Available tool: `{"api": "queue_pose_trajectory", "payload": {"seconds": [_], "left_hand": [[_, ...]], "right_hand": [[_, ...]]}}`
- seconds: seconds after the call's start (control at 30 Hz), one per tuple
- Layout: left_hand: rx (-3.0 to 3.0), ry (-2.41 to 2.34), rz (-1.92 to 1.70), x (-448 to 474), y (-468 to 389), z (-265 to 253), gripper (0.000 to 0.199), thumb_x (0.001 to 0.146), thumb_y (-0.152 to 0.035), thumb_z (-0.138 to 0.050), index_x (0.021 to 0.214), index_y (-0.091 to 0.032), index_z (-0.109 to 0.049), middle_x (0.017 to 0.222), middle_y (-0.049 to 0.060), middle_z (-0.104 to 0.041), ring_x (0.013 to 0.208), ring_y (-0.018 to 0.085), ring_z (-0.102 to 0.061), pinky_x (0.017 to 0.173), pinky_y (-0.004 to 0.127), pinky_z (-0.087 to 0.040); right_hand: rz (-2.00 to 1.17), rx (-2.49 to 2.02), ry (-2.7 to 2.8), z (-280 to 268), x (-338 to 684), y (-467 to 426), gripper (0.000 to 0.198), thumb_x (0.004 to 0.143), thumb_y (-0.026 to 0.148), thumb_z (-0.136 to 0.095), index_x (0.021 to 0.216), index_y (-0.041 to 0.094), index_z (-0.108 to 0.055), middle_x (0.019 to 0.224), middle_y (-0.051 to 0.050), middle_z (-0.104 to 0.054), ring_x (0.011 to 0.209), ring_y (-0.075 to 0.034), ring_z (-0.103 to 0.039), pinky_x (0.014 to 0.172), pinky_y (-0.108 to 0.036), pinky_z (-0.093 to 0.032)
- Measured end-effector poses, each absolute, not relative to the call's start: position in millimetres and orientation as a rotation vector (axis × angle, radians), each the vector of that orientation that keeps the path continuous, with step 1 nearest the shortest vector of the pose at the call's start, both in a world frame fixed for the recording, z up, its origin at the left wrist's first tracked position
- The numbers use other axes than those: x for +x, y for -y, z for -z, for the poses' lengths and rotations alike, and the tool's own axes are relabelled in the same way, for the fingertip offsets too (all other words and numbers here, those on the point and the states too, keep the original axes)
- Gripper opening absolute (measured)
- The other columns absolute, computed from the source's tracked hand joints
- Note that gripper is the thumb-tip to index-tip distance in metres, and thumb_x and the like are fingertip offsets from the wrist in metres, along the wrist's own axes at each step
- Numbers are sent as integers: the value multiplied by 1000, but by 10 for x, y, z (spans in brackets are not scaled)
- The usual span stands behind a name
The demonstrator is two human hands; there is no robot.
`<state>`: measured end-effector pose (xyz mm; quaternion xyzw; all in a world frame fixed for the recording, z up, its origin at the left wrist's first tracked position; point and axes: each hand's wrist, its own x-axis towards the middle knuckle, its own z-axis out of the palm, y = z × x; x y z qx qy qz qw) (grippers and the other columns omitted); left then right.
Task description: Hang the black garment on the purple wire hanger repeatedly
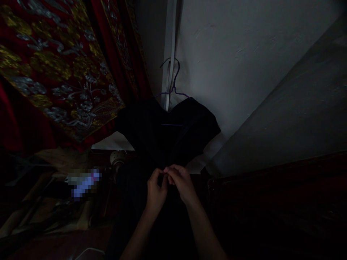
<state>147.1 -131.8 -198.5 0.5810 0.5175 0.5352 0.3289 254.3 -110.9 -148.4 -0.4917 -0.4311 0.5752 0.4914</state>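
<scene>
A dark short-sleeved garment [189,126] with an open V-shaped neck hangs on a thin wire hanger [175,81] in front of me. At the lower point of its neckline, my left hand [157,189] pinches the front with thumb and forefinger. My right hand [181,182] is closed beside it, its fingertips meeting those of the left. Any small fastener between the fingertips is too dark and small to make out. The garment's lower part fades into shadow below my wrists.
Red cloth [62,72] with gold and silver embroidery hangs at the upper left. A pale wall [230,65] rises behind the hanger, with a thin white pipe or strip [172,36]. Wooden furniture [85,215] and a blurred bluish object [85,184] are at lower left.
</scene>
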Motion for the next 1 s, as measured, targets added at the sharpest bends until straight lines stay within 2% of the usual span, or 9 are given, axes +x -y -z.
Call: {"api": "queue_pose_trajectory", "payload": {"seconds": [0.13, 0.27, 0.43, 0.53, 0.67, 0.7, 0.8, 0.87, 1.0], "left_hand": [[1649, -1396, -1351, 1543, 1239, 2038, 11, 90, -16, -52, 81, -20, -56, 79, 2, -62, 77, 18, -62, 73, 28, -47], [1804, -1478, -1077, 1568, 1103, 2024, 19, 85, -3, -48, 82, -20, -57, 82, 3, -64, 77, 18, -64, 71, 27, -45], [1886, -1447, -815, 1418, 858, 1730, 24, 79, 3, -54, 88, -19, -61, 83, 4, -69, 76, 19, -68, 67, 27, -46], [1929, -1289, -1146, 1275, 710, 1256, 33, 84, -7, -64, 114, -20, -60, 101, 4, -71, 89, 18, -69, 80, 29, -52], [2015, -1125, -1741, 1171, 497, 457, 33, 97, -18, -56, 130, -22, -57, 97, 2, -69, 86, 14, -67, 81, 27, -51], [2077, -1098, -1785, 1165, 440, 294, 30, 99, -19, -54, 129, -22, -58, 99, 3, -69, 86, 14, -66, 81, 27, -51], [2351, -1057, -1725, 1177, 298, 5, 13, 98, -20, -57, 105, -19, -67, 95, 4, -69, 87, 16, -65, 80, 28, -50], [2485, -1088, -1635, 1200, 252, -22, 11, 98, -19, -56, 93, -17, -65, 90, 4, -67, 86, 17, -64, 78, 29, -49], [2543, -1114, -1611, 1253, 280, 89, 10, 98, -15, -53, 91, -16, -60, 88, 5, -64, 83, 17, -62, 74, 28, -47]], "right_hand": [[-1245, -1093, 1069, 843, 2628, 625, 23, 66, 40, -69, 64, 16, -68, 41, 6, -45, 39, -7, -35, 42, -23, -23], [-1042, -883, 1077, 149, 2638, 145, 16, 65, 31, -67, 62, 15, -68, 39, 9, -39, 38, -4, -28, 41, -22, -16], [-975, -844, 1116, 22, 2558, 187, 19, 72, 33, -67, 66, 15, -70, 38, 9, -39, 36, -5, -30, 39, -22, -19], [-952, -848, 1105, 138, 2547, 335, 20, 76, 35, -69, 71, 16, -70, 40, 9, -41, 37, -5, -32, 40, -21, -22], [-897, -827, 1157, 134, 2554, 383, 19, 79, 34, -68, 72, 17, -70, 43, 8, -43, 38, -5, -33, 40, -22, -23], [-874, -825, 1176, 115, 2556, 379, 19, 80, 34, -68, 72, 17, -70, 44, 8, -44, 39, -6, -33, 41, -22, -23], [-786, -831, 1231, 83, 2577, 375, 20, 82, 35, -67, 73, 17, -68, 50, 6, -50, 41, -6, -35, 42, -22, -23], [-744, -848, 1262, 113, 2605, 379, 21, 82, 36, -66, 72, 17, -65, 53, 5, -51, 43, -6, -35, 43, -22, -24], [-733, -923, 1324, 350, 2643, 317, 24, 83, 38, -64, 69, 19, -58, 53, 5, -49, 46, -8, -37, 46, -23, -26]]}}
